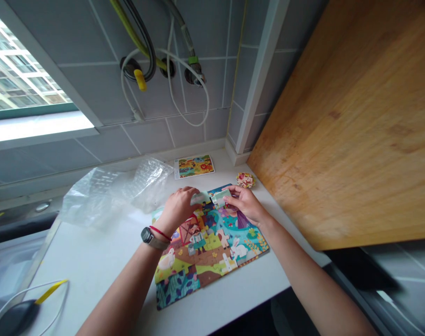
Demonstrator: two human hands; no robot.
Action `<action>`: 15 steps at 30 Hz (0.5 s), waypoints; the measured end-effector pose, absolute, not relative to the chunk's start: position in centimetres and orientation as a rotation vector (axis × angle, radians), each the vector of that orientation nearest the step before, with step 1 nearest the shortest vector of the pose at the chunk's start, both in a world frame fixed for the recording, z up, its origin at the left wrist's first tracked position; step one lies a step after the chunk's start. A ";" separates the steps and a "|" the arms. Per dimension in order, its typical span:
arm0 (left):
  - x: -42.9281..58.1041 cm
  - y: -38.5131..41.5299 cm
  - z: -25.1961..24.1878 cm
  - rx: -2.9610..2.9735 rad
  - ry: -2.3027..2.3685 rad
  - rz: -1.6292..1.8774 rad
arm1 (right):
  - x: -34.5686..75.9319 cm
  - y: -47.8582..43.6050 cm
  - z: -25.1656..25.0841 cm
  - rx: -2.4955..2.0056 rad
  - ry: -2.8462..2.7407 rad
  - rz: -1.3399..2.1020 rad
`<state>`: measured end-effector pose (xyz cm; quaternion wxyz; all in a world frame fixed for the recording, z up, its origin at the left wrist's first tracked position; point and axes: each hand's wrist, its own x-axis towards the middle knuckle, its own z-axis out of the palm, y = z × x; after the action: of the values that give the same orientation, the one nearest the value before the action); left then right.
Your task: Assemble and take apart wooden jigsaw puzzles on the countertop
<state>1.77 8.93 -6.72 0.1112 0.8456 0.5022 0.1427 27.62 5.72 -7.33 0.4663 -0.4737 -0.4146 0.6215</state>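
A colourful farm-scene jigsaw puzzle point(198, 261), largely pieced together, lies on the white countertop. Between thumb and fingers, my right hand point(245, 203) holds a pale green puzzle piece point(220, 198) over the puzzle's upper right part. My left hand point(179, 207), with a watch and a red cord at the wrist, rests at the puzzle's top edge. Its thumb and index finger curl around another pale green piece point(202, 198); whether that piece is lifted or lying flat I cannot tell. Both hands hide part of the upper puzzle.
Loose pieces sit in a small pile point(246, 179) beyond my right hand. A picture card point(194, 166) lies near the wall, with clear plastic bags point(110, 191) to its left. A wooden panel point(355, 121) borders the right side. A dark corded device point(16, 317) is at lower left.
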 end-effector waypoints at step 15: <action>1.2 9.1 -5.5 2.468 1.444 0.349 | 27.5 5.6 -7.2 -1.145 -1.039 1.538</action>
<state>1.21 9.09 -5.46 0.1301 0.8496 0.4969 0.1202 27.47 5.60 -7.24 0.4618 -0.4657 -0.4226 0.6255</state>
